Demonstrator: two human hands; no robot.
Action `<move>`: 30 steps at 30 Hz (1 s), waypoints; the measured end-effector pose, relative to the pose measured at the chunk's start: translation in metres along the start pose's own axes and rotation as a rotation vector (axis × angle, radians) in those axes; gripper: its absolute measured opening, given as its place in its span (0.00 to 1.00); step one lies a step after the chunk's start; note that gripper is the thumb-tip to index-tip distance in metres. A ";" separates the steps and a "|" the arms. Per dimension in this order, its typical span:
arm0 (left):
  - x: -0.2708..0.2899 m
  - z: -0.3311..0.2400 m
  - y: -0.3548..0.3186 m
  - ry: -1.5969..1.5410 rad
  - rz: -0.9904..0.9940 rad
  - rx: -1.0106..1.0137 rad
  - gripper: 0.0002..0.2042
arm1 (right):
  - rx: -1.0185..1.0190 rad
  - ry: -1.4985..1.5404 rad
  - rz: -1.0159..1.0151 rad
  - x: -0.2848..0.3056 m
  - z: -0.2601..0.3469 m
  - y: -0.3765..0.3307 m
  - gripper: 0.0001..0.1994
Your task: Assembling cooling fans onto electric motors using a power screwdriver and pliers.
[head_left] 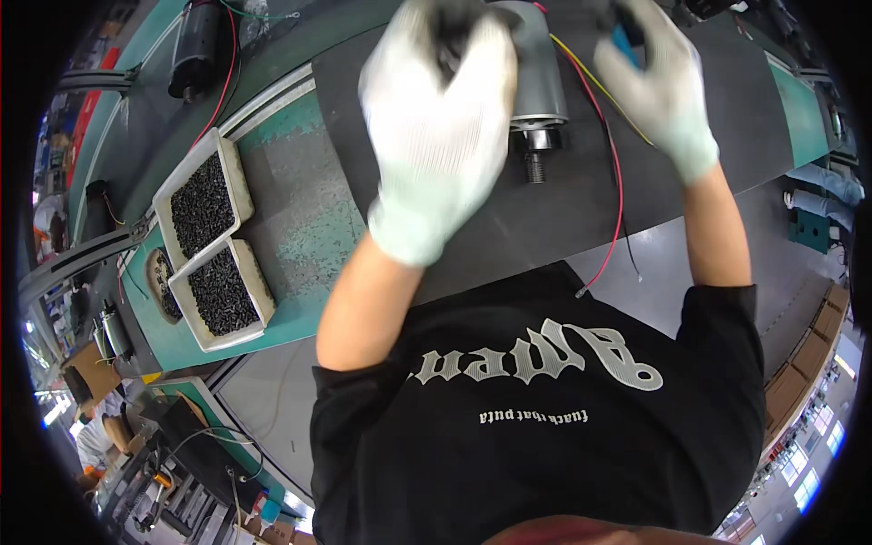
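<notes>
A grey cylindrical motor with a black collar and threaded shaft end lies on the dark mat, its shaft toward me. Red, yellow and black wires trail beside it. My left hand, in a white knit glove, is just left of the motor; its fingers curl around a dark piece at the upper edge, blurred by motion. To the motor's right, my gloved right hand closes around a blue-and-black object, mostly hidden by the fingers, so its kind does not show.
Two white bins of small black parts stand on the green bench at left, beside a small dish. Another motor with a red wire lies at far left. Metal rails cross there. Another person's legs show at right.
</notes>
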State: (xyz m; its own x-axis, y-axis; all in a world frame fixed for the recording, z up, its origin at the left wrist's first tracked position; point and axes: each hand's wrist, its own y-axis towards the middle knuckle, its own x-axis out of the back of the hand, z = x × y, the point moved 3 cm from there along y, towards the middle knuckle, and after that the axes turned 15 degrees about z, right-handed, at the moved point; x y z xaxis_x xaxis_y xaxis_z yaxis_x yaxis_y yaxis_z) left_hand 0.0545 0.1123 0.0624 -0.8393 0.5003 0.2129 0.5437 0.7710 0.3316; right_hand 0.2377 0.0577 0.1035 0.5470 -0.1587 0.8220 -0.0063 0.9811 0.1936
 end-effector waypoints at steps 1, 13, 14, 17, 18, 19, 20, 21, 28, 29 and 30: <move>-0.004 -0.016 0.024 0.159 0.063 0.190 0.19 | -0.155 0.223 -0.042 0.000 -0.036 0.008 0.23; -0.021 0.018 0.075 0.331 0.019 0.351 0.44 | -0.061 1.206 0.313 -0.006 -0.067 0.013 0.20; -0.015 -0.001 0.058 0.261 -0.049 0.203 0.45 | 0.008 0.921 0.319 0.020 -0.036 0.002 0.22; -0.023 -0.036 0.013 0.072 -0.024 -0.130 0.46 | 0.371 0.197 0.220 0.095 0.024 -0.030 0.26; -0.023 -0.042 0.005 -0.012 0.013 -0.232 0.47 | 0.356 0.204 0.221 0.106 0.033 -0.025 0.26; -0.019 -0.047 0.001 0.086 0.044 -0.321 0.49 | 0.283 0.062 0.250 0.111 0.043 -0.017 0.25; -0.013 -0.053 -0.005 0.187 0.061 -0.405 0.50 | 0.221 -0.080 0.291 0.112 0.051 -0.011 0.25; -0.012 -0.050 -0.007 0.104 0.073 -0.428 0.52 | 0.376 -0.110 0.323 0.111 0.056 -0.007 0.28; -0.010 -0.035 -0.006 0.046 0.111 -0.558 0.54 | 0.206 -0.323 0.569 0.116 0.068 0.000 0.27; -0.010 -0.035 -0.007 0.040 0.110 -0.589 0.53 | 0.217 -0.332 0.571 0.115 0.068 0.002 0.27; -0.010 -0.036 -0.008 0.036 0.108 -0.619 0.51 | 0.229 -0.340 0.574 0.115 0.068 0.005 0.27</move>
State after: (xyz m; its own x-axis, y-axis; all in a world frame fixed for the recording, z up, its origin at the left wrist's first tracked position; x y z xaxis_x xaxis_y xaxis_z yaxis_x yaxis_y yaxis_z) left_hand 0.0590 0.0872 0.0905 -0.7850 0.5410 0.3019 0.5326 0.3402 0.7750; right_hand 0.2438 0.0364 0.2352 0.1129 0.3141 0.9426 -0.4118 0.8782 -0.2433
